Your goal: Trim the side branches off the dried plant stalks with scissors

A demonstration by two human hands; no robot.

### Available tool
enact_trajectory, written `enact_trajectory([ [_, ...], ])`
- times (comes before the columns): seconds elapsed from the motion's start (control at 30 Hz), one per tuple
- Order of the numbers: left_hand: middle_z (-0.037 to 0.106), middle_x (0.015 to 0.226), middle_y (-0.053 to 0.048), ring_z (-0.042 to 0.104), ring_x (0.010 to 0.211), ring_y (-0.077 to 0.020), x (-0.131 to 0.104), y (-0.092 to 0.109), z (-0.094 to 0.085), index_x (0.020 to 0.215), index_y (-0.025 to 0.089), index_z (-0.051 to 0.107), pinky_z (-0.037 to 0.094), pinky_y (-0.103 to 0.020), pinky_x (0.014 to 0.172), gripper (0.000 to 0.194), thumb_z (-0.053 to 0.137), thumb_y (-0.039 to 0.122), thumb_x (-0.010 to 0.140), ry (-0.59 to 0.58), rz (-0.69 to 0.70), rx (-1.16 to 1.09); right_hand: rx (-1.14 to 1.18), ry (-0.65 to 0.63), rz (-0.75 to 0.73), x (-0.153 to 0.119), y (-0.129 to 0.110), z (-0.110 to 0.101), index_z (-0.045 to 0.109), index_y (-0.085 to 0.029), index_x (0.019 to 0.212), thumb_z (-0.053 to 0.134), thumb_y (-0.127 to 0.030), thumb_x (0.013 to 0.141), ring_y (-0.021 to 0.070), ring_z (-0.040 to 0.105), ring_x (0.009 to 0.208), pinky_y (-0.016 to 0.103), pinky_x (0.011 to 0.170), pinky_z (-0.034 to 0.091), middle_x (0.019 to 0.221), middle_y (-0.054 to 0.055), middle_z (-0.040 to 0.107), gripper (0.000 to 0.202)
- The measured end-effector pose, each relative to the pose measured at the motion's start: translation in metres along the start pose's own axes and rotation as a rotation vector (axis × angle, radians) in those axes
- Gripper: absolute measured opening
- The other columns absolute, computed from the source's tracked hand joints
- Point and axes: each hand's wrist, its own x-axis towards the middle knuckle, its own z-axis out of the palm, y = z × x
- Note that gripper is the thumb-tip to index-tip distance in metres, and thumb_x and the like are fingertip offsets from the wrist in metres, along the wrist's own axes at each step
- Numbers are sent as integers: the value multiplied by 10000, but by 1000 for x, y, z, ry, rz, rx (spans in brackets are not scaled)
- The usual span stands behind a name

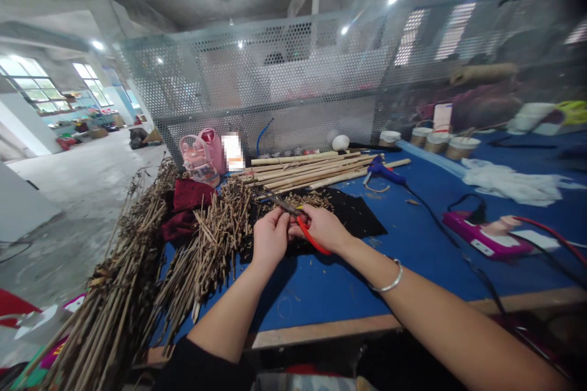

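Scissors with red handles (pixel 315 237) are in my right hand (pixel 326 229), their dark blades pointing away to the upper left. Close beside it, my left hand (pixel 270 237) has its fingers pinched together near the blades. What it pinches, if anything, is too small to make out. Both hands are over a black cloth (pixel 360 211) strewn with short dried plant bits (pixel 316 198). To the left of my left hand lies a heap of cut dried stems (pixel 215 238).
Longer dried stalks (pixel 114 281) overhang the table's left end. Peeled sticks (pixel 298 174) lie behind the cloth. On the right are a blue glue gun (pixel 385 172) with its cord, a purple power strip (pixel 486 238) and white gloves (pixel 513 180). A perforated metal panel (pixel 284 85) stands behind.
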Motion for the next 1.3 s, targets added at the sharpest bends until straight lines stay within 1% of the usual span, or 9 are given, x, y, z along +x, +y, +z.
enact_trajectory([
  [0.1,613,639,-9,465,439,-75,1,0,0,820,139,631,389,-174,409,224,495,308,766,23,-48,-48,-4,-21,11,1,0,-1,519,-195,722,562,-522,710,126,529,557,214,490,285,642,6,590,331],
  [0.23,609,598,-11,516,475,-96,2,4,-1,844,132,644,390,-170,407,226,551,298,723,97,-90,-40,-68,25,-34,0,1,-2,517,-197,822,578,-533,694,151,556,636,221,525,305,727,21,599,365],
  [0.37,610,583,-17,536,505,-106,1,4,-3,776,126,650,394,-170,425,199,576,294,702,129,-64,26,-71,51,-100,-1,1,0,495,-187,868,601,-541,668,159,542,711,231,576,329,817,42,576,420],
  [0.5,605,561,-4,482,439,-86,1,1,-3,761,133,655,362,-171,398,212,569,319,711,131,-40,54,-45,59,-79,-1,1,2,485,-189,848,576,-525,700,146,529,670,229,558,317,775,28,568,378],
  [0.73,689,840,-63,603,716,-148,0,-1,0,886,143,677,458,-207,606,237,545,271,737,80,3,5,39,37,-22,-2,1,4,490,-196,839,563,-512,718,131,529,591,218,515,292,719,11,588,346],
  [0.87,687,819,-66,592,662,-137,1,-4,1,909,140,675,455,-205,572,258,559,285,730,85,-50,-39,27,28,-13,0,1,4,492,-197,776,544,-538,719,131,525,565,216,499,288,670,7,585,349],
  [1.03,639,653,-25,505,480,-88,2,-3,-1,922,134,659,392,-172,434,282,555,310,728,124,-101,-91,-32,-1,2,1,0,2,496,-203,746,515,-550,736,139,537,566,218,502,293,653,9,587,348],
  [1.13,630,647,-23,530,529,-101,2,1,-2,853,125,661,414,-176,472,231,540,279,731,133,-63,-92,-64,20,-17,-1,-3,1,498,-207,830,560,-538,707,159,567,651,225,538,313,736,19,602,358],
  [1.3,643,660,-35,541,550,-117,0,3,-1,785,128,663,417,-190,493,210,511,267,746,63,-27,-31,-64,42,-62,-2,-5,1,484,-192,872,584,-505,703,159,552,727,242,601,347,836,35,570,370],
])
